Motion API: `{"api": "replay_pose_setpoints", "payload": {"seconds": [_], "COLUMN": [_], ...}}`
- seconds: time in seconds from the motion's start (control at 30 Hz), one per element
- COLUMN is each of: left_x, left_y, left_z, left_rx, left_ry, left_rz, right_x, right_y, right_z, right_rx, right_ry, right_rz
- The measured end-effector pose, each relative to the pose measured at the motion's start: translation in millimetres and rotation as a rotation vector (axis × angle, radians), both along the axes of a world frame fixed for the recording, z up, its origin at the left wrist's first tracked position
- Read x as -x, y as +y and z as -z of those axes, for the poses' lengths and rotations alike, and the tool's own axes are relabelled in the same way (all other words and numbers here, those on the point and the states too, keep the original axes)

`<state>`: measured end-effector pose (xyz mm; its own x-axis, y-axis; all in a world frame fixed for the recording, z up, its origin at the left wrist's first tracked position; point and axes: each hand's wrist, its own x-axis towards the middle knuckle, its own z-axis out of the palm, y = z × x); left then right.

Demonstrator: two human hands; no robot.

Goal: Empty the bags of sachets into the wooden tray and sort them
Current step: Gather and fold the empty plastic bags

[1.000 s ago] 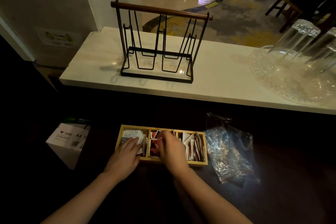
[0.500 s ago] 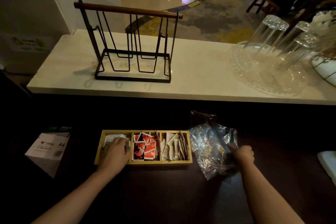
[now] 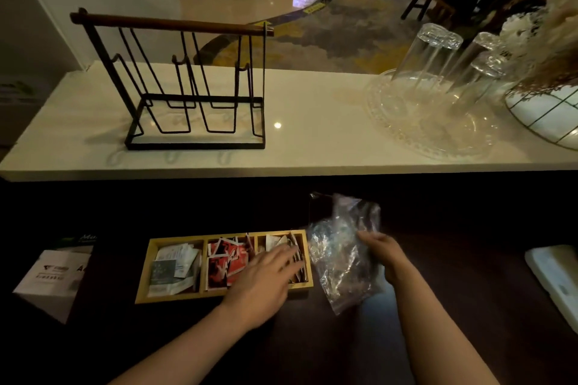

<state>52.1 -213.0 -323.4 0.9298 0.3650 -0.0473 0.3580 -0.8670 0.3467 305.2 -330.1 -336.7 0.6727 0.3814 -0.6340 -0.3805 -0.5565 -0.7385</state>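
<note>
Now, in the head view, the wooden tray (image 3: 142,284) lies on the dark table (image 3: 312,341), just below the edge of the pale counter (image 3: 312,134). The tray has three compartments side by side. White and grey sachets (image 3: 172,266) fill the left compartment, red sachets (image 3: 228,262) fill the middle one, and pale sachets (image 3: 275,242) stand in the right one.

The left hand (image 3: 266,281) reaches across the tray with its fingers spread and flat. The palm is over the front edge near the middle compartment, and the fingertips lie over the pale sachets in the right compartment. It is open, and I cannot see that it grips anything.

The right hand (image 3: 381,251) is just to the right of the tray. Its fingers are closed on the side of a clear plastic bag (image 3: 337,253), which is crumpled and touches the right end of the tray. Whether the bag has something inside, I cannot tell, because the plastic shines and the light is weak.

On the counter stands a black wire rack (image 3: 194,87) with a wooden bar on top. To the right are upturned glasses (image 3: 438,53) on a clear glass tray (image 3: 406,134). A white paper box (image 3: 53,278) lies on the table, left of the wooden tray
</note>
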Motion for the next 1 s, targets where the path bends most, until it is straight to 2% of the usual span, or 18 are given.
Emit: {"api": "replay_pose_setpoints", "payload": {"seconds": [0.07,0.13,0.17,0.23,0.33,0.47,0.67,0.83,1.0], "left_x": [-12.1,-17.7,-18.9,-19.8,-22.7,-31.5,-26.6,-19.2,-12.3], "left_y": [-5.9,-5.2,-3.6,-1.5,-2.5,2.8,1.1,8.8,15.8], "left_z": [7.9,17.5,21.3,28.9,32.9,29.3,23.9,4.0,-34.6], "left_rx": [-0.004,0.022,0.058,0.107,0.080,0.071,0.122,0.315,0.695], "left_ry": [0.057,0.105,0.128,0.167,0.228,0.231,0.182,0.000,-0.185], "left_rz": [0.025,-0.050,-0.095,-0.134,-0.129,-0.123,-0.139,-0.235,-0.436], "right_x": [-3.5,-22.5,-21.8,-7.9,16.7,21.6,17.3,17.6,36.1], "right_y": [8.6,13.2,17.8,29.0,40.5,35.1,23.4,9.9,0.9], "right_z": [22.3,72.1,76.9,60.2,34.1,34.0,14.4,-24.8,-74.4], "right_rx": [0.062,0.144,0.175,0.161,0.106,0.121,-0.003,-0.190,-0.404], "right_ry": [-0.053,-0.109,-0.121,-0.111,-0.019,0.030,-0.056,-0.061,0.099], "right_rz": [-0.034,-0.065,-0.071,-0.040,0.039,-0.039,-0.019,-0.090,-0.142]}}
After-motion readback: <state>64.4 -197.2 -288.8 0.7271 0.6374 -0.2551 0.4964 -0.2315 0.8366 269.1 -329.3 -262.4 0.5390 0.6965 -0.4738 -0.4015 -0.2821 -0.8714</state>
